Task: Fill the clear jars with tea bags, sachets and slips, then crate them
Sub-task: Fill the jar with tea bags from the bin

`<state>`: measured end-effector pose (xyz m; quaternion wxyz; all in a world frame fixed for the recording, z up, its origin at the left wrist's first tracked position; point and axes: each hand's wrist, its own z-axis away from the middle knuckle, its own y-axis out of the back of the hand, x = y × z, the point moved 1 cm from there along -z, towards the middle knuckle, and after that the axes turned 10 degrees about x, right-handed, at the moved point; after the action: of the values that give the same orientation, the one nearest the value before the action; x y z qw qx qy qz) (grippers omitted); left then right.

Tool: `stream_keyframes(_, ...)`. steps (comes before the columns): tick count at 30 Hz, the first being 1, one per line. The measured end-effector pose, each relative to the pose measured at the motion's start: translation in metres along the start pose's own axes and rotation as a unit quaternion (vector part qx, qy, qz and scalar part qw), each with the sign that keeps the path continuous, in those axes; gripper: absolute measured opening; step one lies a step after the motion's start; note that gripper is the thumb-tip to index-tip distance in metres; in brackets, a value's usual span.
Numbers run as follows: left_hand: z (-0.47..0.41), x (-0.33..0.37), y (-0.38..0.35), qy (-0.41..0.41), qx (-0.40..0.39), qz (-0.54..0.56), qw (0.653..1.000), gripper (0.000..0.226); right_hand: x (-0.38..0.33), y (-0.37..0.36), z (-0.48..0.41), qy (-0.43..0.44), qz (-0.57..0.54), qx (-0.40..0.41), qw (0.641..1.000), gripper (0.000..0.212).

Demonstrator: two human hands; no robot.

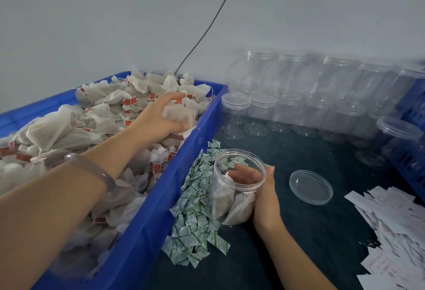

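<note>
My left hand point(161, 117) is down in the blue bin point(147, 232) of tea bags, its fingers curled round a clump of tea bags point(177, 115) above the heap. My right hand point(264, 194) grips an open clear jar point(234, 188) that leans toward the bin on the dark table; a few tea bags lie in its bottom. The jar's clear lid point(311, 187) lies flat to the right of the jar. A pile of green-and-white sachets point(195, 216) sits between bin and jar. White paper slips point(395, 227) are heaped at the right edge.
Rows of lidded clear jars point(305, 96) stand stacked along the back wall, with another jar point(400, 142) at the right. A blue crate point(414, 110) shows at the far right. A black cable point(207, 30) runs up the wall. A bangle point(96, 170) circles my left wrist.
</note>
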<state>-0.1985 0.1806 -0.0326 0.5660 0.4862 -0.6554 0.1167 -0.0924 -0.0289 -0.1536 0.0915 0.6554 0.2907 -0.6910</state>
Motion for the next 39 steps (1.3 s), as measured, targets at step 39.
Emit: stream_keyframes(39,0.013,0.049,-0.018,-0.168,-0.009,-0.234,0.958,0.030,0.001,0.000,-0.004,0.010,0.005,0.044,0.999,0.072)
